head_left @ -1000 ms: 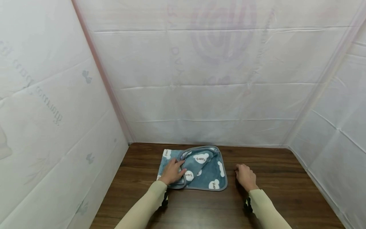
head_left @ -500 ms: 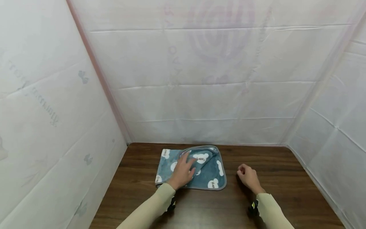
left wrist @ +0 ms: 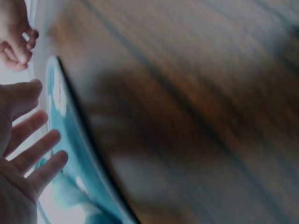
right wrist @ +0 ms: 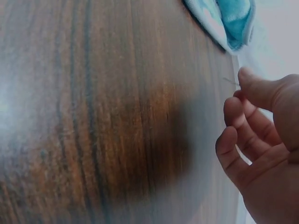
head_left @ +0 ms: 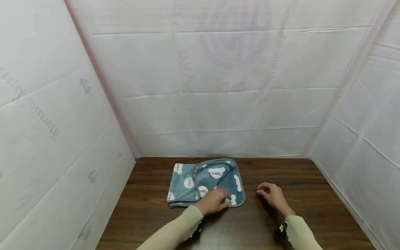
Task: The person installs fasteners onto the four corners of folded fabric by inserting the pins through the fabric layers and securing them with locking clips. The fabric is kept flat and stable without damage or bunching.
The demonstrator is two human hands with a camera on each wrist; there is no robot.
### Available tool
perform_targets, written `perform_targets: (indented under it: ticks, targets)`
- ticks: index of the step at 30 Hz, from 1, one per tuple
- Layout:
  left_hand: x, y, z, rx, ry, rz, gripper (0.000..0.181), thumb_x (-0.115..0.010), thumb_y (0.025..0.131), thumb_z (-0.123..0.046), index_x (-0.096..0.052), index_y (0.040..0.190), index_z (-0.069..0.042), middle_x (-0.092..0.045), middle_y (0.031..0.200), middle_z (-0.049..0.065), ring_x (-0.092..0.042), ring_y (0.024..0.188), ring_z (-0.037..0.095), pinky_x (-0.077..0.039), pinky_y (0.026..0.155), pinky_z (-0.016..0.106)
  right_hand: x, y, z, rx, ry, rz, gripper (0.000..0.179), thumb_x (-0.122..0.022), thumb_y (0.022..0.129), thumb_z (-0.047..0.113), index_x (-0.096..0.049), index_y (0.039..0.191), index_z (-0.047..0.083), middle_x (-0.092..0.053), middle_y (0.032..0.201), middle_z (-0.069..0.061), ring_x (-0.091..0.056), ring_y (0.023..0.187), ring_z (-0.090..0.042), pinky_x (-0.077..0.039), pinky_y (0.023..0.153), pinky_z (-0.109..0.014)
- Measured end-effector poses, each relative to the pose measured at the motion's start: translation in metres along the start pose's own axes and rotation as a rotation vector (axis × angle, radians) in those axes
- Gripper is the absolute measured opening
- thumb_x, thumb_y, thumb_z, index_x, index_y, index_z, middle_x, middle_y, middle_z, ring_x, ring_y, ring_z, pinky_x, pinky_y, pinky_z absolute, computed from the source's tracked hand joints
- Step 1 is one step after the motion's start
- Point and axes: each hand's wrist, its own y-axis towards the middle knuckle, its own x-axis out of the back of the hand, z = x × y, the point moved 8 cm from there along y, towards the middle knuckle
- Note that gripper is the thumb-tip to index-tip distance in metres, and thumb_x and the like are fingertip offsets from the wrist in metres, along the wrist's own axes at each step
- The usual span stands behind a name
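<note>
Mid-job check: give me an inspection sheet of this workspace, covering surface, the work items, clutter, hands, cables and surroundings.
Surface: dark wood-grain table, bare around the cloth.
Job's things: blue fleece cloth with white bear prints and grey trim, folded, lying flat near the back of the table.
Clutter: nothing seen.
Hands: left hand rests on the cloth's near right corner, fingers fairly straight in the left wrist view; right hand is beside the cloth, not touching it, fingers loosely curled, holding nothing.
Cables: nothing seen; a small dark device sits at the right wrist.
Surroundings: white sheeting with faint print walls the table on three sides.
</note>
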Motion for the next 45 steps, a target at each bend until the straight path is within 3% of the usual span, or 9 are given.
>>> perform_targets:
  ticks: [7, 11, 20, 25, 30, 33, 38, 41, 45]
  targets:
    - [-0.014, 0.004, -0.010, -0.004, 0.106, 0.029, 0.016, -0.084, 0.087, -0.029, -0.079, 0.098, -0.018, -0.073, 0.099, -0.010, -0.066, 0.096, 0.007, -0.052, 0.084, 0.018, -0.003, -0.004, 0.001, 0.008, 0.035, -0.005, 0.010, -0.079, 0.091, 0.013, -0.071, 0.088, 0.017, -0.066, 0.082, 0.005, -0.053, 0.071, -0.013, -0.046, 0.064, -0.028]
    - [-0.019, 0.006, -0.011, 0.029, 0.134, 0.053, 0.017, -0.085, 0.085, -0.032, -0.080, 0.096, -0.019, -0.073, 0.095, -0.011, -0.066, 0.092, 0.006, -0.052, 0.080, 0.018, -0.005, -0.006, 0.000, -0.002, 0.039, -0.020, 0.011, -0.081, 0.089, 0.012, -0.071, 0.087, 0.018, -0.066, 0.081, 0.006, -0.054, 0.071, -0.011, -0.048, 0.064, -0.027]
    - [-0.023, 0.011, -0.010, 0.095, 0.219, 0.041, 0.016, -0.085, 0.086, -0.037, -0.079, 0.091, -0.023, -0.070, 0.092, -0.014, -0.064, 0.089, 0.005, -0.053, 0.073, 0.019, -0.003, -0.007, 0.001, -0.001, 0.027, -0.030, 0.008, -0.081, 0.090, 0.012, -0.074, 0.090, 0.017, -0.071, 0.086, 0.005, -0.059, 0.075, -0.011, -0.051, 0.068, -0.029]
    - [-0.022, 0.015, -0.013, 0.062, 0.237, 0.005, 0.009, -0.082, 0.088, -0.029, -0.077, 0.083, -0.023, -0.069, 0.085, -0.013, -0.064, 0.083, 0.005, -0.053, 0.069, 0.020, -0.004, -0.006, 0.001, 0.005, 0.024, -0.008, 0.007, -0.080, 0.090, 0.013, -0.074, 0.092, 0.015, -0.073, 0.091, 0.005, -0.062, 0.080, -0.011, -0.053, 0.072, -0.032]
    - [-0.017, 0.014, -0.014, 0.037, 0.236, -0.051, 0.015, -0.077, 0.089, -0.019, -0.073, 0.075, -0.022, -0.067, 0.078, -0.012, -0.064, 0.078, 0.007, -0.053, 0.064, 0.021, -0.006, -0.005, 0.003, 0.023, 0.029, 0.004, 0.009, -0.081, 0.089, 0.016, -0.075, 0.094, 0.012, -0.073, 0.092, 0.005, -0.064, 0.082, -0.011, -0.054, 0.073, -0.031]
    - [-0.014, 0.013, -0.011, 0.051, 0.176, -0.065, 0.015, -0.076, 0.088, -0.018, -0.071, 0.075, -0.021, -0.066, 0.076, -0.012, -0.063, 0.074, 0.006, -0.051, 0.062, 0.020, -0.005, -0.006, 0.007, 0.054, 0.022, -0.013, 0.006, -0.081, 0.089, 0.014, -0.077, 0.093, 0.012, -0.075, 0.093, 0.005, -0.067, 0.085, -0.013, -0.056, 0.075, -0.033]
    - [-0.008, 0.012, 0.003, 0.153, -0.086, -0.087, 0.014, -0.070, 0.094, -0.013, -0.068, 0.081, -0.019, -0.062, 0.073, -0.011, -0.053, 0.063, 0.000, -0.045, 0.063, 0.018, -0.004, -0.008, 0.017, 0.118, 0.005, -0.035, 0.009, -0.082, 0.087, 0.008, -0.079, 0.089, 0.015, -0.076, 0.092, 0.004, -0.069, 0.086, -0.014, -0.058, 0.077, -0.037]
    - [-0.005, 0.009, 0.012, 0.210, -0.228, -0.116, 0.013, -0.067, 0.097, -0.011, -0.068, 0.086, -0.017, -0.065, 0.076, -0.011, -0.055, 0.065, -0.002, -0.047, 0.068, 0.017, -0.005, -0.009, 0.023, 0.134, 0.013, -0.031, 0.010, -0.081, 0.087, 0.006, -0.078, 0.088, 0.016, -0.075, 0.092, 0.005, -0.067, 0.083, -0.010, -0.057, 0.074, -0.034]
    - [0.000, 0.005, 0.016, 0.232, -0.323, -0.156, 0.010, -0.065, 0.099, -0.009, -0.068, 0.091, -0.014, -0.071, 0.083, -0.006, -0.062, 0.075, -0.001, -0.050, 0.072, 0.016, -0.008, -0.008, 0.030, 0.134, 0.036, -0.006, 0.008, -0.080, 0.089, 0.006, -0.078, 0.091, 0.014, -0.074, 0.091, 0.006, -0.063, 0.078, -0.007, -0.054, 0.070, -0.030]
